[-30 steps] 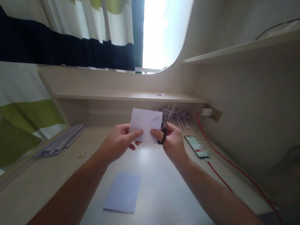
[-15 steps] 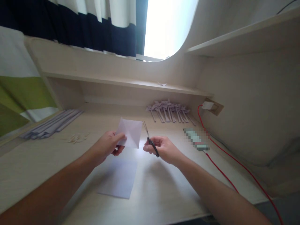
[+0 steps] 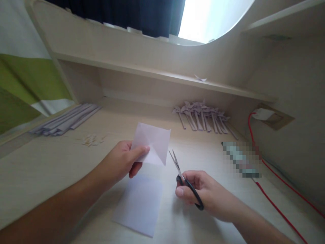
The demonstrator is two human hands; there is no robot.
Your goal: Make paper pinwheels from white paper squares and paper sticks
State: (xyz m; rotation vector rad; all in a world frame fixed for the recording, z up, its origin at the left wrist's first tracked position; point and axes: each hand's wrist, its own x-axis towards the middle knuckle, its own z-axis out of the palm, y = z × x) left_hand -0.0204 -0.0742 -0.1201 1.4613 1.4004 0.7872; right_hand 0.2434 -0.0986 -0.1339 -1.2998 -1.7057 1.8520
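Note:
My left hand (image 3: 132,156) pinches a creased square of white paper (image 3: 156,140) by its left side, thumb on top and fingers curled beneath. In my right hand (image 3: 199,189) are black-handled scissors (image 3: 179,169). Their metal blades stand slightly apart and point up toward the paper's lower right corner, without touching it. Below the left hand, a stack or sheet of white paper (image 3: 141,208) lies flat on the desk; how many sheets it has I cannot tell.
At the back right lie several paper pinwheels (image 3: 200,115) on rolled sticks. Folded paper strips (image 3: 66,120) rest at the far left, near small pale pieces (image 3: 91,139). A blurred phone-like device (image 3: 240,159) with a red cable (image 3: 276,206) lies right. A shelf (image 3: 152,73) spans the back.
My right hand has drawn the scissors down and away from the paper. The left hand still holds the square, now turned slightly. The whole view has shifted and moved closer.

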